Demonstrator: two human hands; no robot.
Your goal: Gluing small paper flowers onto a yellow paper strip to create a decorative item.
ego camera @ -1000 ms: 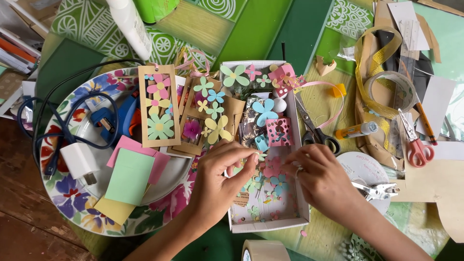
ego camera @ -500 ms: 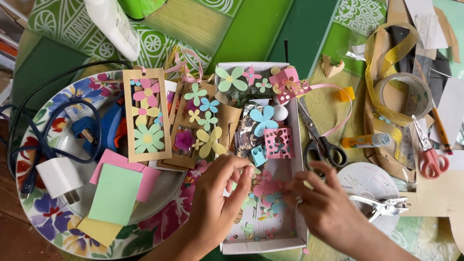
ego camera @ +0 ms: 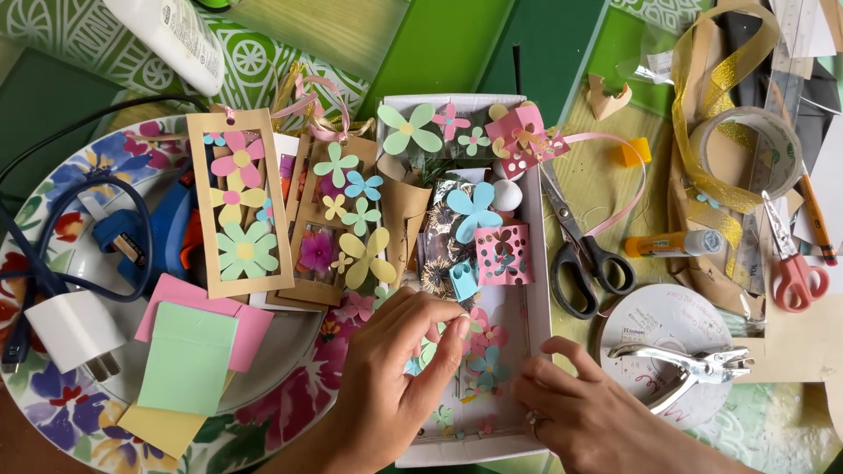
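My left hand [ego camera: 399,373] reaches into the shallow white box [ego camera: 537,307] and pinches a small paper flower cutout [ego camera: 428,353] between thumb and fingertips. My right hand [ego camera: 580,408] rests at the box's lower right, fingers spread among several small pink, teal and green paper flowers [ego camera: 485,351] on the box floor. Larger paper flowers [ego camera: 411,130], a pink punched paper piece [ego camera: 503,254] and a kraft paper cone [ego camera: 404,211] fill the far end of the box.
Left of the box, kraft flower tags [ego camera: 239,206] lie on a floral plate [ego camera: 299,412] with sticky notes [ego camera: 189,355], a blue glue gun [ego camera: 167,233] and a white plug [ego camera: 75,333]. To the right lie black scissors [ego camera: 580,254], a glue stick [ego camera: 676,244], a hole punch [ego camera: 694,369], a tape roll [ego camera: 746,158] and red scissors [ego camera: 790,263].
The view has shifted closer and lower over the box. My left hand has closed its fingertips on a small cutout while the right hand stays low at the box's right edge.
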